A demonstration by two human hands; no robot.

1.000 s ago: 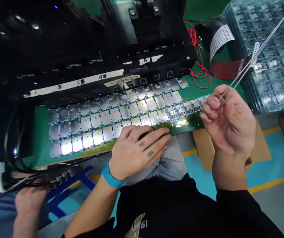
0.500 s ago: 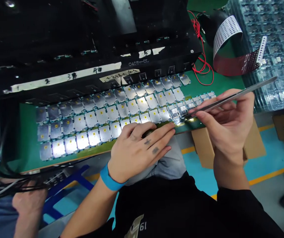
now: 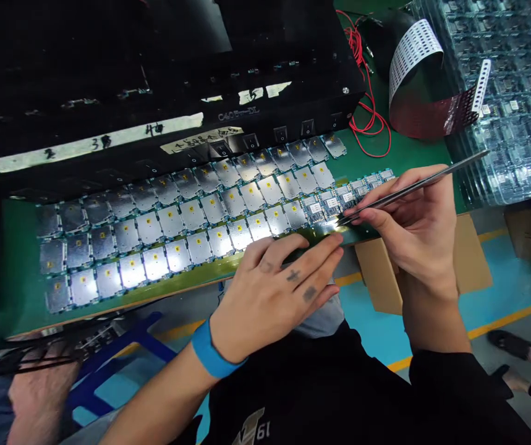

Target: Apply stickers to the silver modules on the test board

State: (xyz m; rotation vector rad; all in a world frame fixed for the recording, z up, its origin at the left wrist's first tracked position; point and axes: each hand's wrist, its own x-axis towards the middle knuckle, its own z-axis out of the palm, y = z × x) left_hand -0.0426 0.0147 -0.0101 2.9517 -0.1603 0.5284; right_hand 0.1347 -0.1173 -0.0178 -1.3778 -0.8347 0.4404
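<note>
Metal tweezers [image 3: 413, 186] are gripped in my right hand [image 3: 425, 232], their tips pointing left and down at the front edge of some small circuit boards [image 3: 332, 203] with white labels. My left hand [image 3: 277, 287] lies with fingers stretched out along the front of the green mat [image 3: 24, 272], fingertips close to the tweezer tips. Three rows of boards with silver shield plates [image 3: 171, 220] and yellow dots run leftward from there. Yellowish tape [image 3: 172, 278] shows under the front row. Whether the tweezer tips pinch anything is too small to tell.
A black switch box [image 3: 265, 111] stands behind the boards. Red wires [image 3: 371, 120], a curled perforated strip [image 3: 413, 74] and clear trays [image 3: 515, 123] of parts lie at the right. A cardboard box [image 3: 381, 272] sits below. Another person's hand [image 3: 45, 377] is at lower left.
My left hand's fingertips have moved right along the mat's edge, nearer the tweezers. The tweezer tips have shifted slightly left. The camera view has moved a little.
</note>
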